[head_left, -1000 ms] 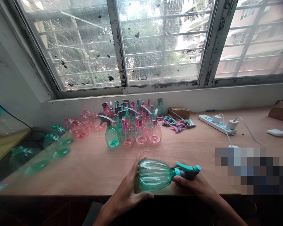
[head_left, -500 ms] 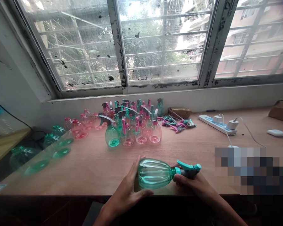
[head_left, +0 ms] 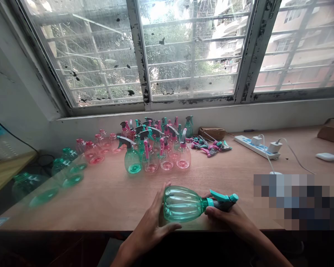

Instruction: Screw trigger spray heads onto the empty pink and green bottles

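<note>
A clear green spray bottle (head_left: 183, 204) lies on its side between my hands, above the front edge of the table. Its base points left, and its black and teal spray head (head_left: 224, 200) points right. My left hand (head_left: 153, 220) cups the base, thumb below and fingers behind it. My right hand (head_left: 228, 217) is closed around the neck and spray head, with the thumb on the near side; its other fingers are mostly hidden. Beyond them stands a cluster of assembled pink and green spray bottles (head_left: 167, 157).
Open pink bottles (head_left: 94, 152) and green bottles (head_left: 72, 172) without heads stand at the left. Loose spray heads (head_left: 211, 147) lie in a pile near a brown box (head_left: 212, 132). A white power strip (head_left: 256, 147) with plugs and cables is at the right. A blurred patch covers the right front.
Almost nothing differs. Both hands keep the same hold on the green spray bottle, which has shifted very slightly.
</note>
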The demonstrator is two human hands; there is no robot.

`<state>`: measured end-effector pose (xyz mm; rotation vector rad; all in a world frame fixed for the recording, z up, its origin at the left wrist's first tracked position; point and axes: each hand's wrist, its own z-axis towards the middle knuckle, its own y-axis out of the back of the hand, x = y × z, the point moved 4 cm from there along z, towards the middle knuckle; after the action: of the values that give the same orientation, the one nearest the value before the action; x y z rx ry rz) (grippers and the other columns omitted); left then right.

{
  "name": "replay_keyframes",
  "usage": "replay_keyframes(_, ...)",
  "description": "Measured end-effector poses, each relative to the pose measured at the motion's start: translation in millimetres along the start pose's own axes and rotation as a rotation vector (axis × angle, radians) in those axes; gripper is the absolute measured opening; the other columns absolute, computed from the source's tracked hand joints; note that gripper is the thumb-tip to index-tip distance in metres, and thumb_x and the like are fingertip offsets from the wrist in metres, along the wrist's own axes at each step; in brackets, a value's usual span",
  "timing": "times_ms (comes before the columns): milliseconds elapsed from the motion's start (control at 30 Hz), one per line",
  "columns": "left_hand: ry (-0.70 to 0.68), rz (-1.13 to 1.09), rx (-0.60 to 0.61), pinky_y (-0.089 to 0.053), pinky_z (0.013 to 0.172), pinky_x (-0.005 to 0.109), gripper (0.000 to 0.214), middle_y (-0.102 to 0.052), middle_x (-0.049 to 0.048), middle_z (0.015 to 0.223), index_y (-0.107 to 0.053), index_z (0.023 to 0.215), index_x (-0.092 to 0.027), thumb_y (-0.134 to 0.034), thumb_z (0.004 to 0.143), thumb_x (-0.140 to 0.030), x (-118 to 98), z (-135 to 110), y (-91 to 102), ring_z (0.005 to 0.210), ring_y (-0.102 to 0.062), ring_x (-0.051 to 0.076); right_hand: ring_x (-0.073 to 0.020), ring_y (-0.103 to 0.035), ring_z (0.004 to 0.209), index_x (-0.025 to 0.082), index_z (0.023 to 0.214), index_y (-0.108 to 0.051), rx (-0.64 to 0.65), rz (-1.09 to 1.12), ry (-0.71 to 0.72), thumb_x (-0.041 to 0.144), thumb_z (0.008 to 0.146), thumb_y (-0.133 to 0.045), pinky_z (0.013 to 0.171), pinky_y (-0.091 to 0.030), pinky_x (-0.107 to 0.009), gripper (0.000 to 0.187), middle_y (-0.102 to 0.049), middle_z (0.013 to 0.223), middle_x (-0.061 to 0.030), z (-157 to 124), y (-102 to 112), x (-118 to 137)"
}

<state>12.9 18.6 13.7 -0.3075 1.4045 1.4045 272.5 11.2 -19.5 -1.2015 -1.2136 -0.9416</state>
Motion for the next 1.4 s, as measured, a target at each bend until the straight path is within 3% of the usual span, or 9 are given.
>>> replay_keyframes(167, -0.046, -0.015, -0.024, -0.026, 0.125, 0.051, 0.088, -0.018, 0.0051, 0.17, -0.006, 0.162, -0.04, -0.062, 0.096, -0.022, 0.8, -0.9, -2.2, 0.155, -0.022, 0.032, -0.0191, -0.058, 0.062, 0.019, 0.102, -0.072, 0.011, 0.03, 0.01, 0.056, 0.072, -0.084, 0.061, -0.045, -0.032, 0.049, -0.066, 0.07, -0.0003, 2.7, 1.7, -3.2)
replay_keyframes(333, 0.014, -0.044, 0.02, -0.023, 0.125, 0.053, 0.111, -0.022, 0.0099, 0.169, -0.001, 0.162, -0.036, -0.08, 0.085, -0.028, 2.9, -1.7, -1.4, 0.154, -0.025, 0.034, -0.0195, -0.061, 0.067, 0.021, 0.105, -0.071, 0.002, 0.011, 0.002, 0.049, 0.072, -0.087, 0.065, -0.047, -0.031, 0.046, -0.07, 0.078, -0.0007, 0.7, 2.2, -1.7)
replay_keyframes(433, 0.004, -0.06, 0.029, -0.022, 0.126, 0.053, 0.108, -0.023, 0.0103, 0.169, -0.006, 0.163, -0.034, -0.08, 0.085, -0.029, 3.1, 0.5, 0.1, 0.155, -0.023, 0.035, -0.0189, -0.062, 0.067, 0.023, 0.102, -0.072, -0.023, -0.007, 0.021, 0.048, 0.07, -0.089, 0.064, -0.047, -0.03, 0.044, -0.07, 0.077, 0.0005, -0.8, 0.7, 0.9)
replay_keyframes(633, -0.027, -0.141, 0.016, -0.041, 0.118, 0.044, 0.088, -0.021, 0.0064, 0.17, -0.009, 0.161, -0.042, -0.064, 0.096, -0.021, 4.5, 0.0, -4.1, 0.148, -0.039, 0.032, -0.0193, -0.061, 0.062, 0.02, 0.103, -0.071, -0.021, 0.01, 0.057, 0.055, 0.074, -0.084, 0.062, -0.048, -0.032, 0.047, -0.069, 0.069, -0.0002, 0.5, -0.4, 0.7)
replay_keyframes(800, 0.03, -0.131, 0.046, -0.031, 0.123, 0.051, 0.118, -0.027, 0.0085, 0.168, 0.0, 0.162, -0.039, -0.084, 0.08, -0.022, 4.0, 0.0, -2.2, 0.151, -0.032, 0.034, -0.0203, -0.063, 0.065, 0.02, 0.101, -0.072, 0.004, -0.009, 0.053, 0.052, 0.074, -0.085, 0.064, -0.049, -0.032, 0.044, -0.07, 0.071, -0.001, 0.7, 0.3, 0.7)
replay_keyframes(933, 0.015, -0.037, 0.026, -0.023, 0.126, 0.053, 0.104, -0.024, 0.0081, 0.168, -0.01, 0.162, -0.037, -0.079, 0.085, -0.025, 2.8, 1.5, -0.8, 0.155, -0.023, 0.035, -0.0204, -0.063, 0.065, 0.02, 0.101, -0.072, -0.012, -0.002, 0.045, 0.055, 0.074, -0.084, 0.062, -0.049, -0.031, 0.045, -0.071, 0.071, -0.0013, 1.4, 0.9, -0.1)
replay_keyframes(1033, -0.025, -0.046, -0.003, -0.032, 0.123, 0.051, 0.094, -0.021, 0.0063, 0.169, -0.008, 0.161, -0.04, -0.069, 0.092, -0.021, 1.4, 0.3, -2.5, 0.151, -0.032, 0.033, -0.0194, -0.063, 0.062, 0.019, 0.097, -0.073, -0.022, 0.021, 0.048, 0.057, 0.076, -0.082, 0.061, -0.049, -0.031, 0.045, -0.073, 0.072, -0.0033, 1.8, 0.9, -1.6)
replay_keyframes(1200, 0.006, -0.031, 0.03, -0.028, 0.124, 0.053, 0.111, -0.022, 0.0083, 0.169, -0.003, 0.162, -0.037, -0.08, 0.084, -0.022, -3.1, -2.2, -1.1, 0.154, -0.026, 0.035, -0.0191, -0.063, 0.063, 0.02, 0.099, -0.072, -0.03, 0.036, 0.05, 0.053, 0.074, -0.085, 0.062, -0.049, -0.03, 0.044, -0.072, 0.07, -0.0016, -0.5, -0.1, 0.9)
replay_keyframes(1400, -0.044, 0.034, 0.029, -0.018, 0.127, 0.052, 0.098, -0.009, 0.0056, 0.172, -0.001, 0.162, -0.035, -0.068, 0.092, -0.021, -11.6, -1.3, 2.7, 0.158, -0.012, 0.032, -0.0182, -0.062, 0.066, 0.021, 0.099, -0.073, -0.013, -0.017, 0.064, 0.049, 0.073, -0.087, 0.063, -0.048, -0.029, 0.04, -0.071, 0.072, 0.0003, -1.0, -1.3, 4.6)
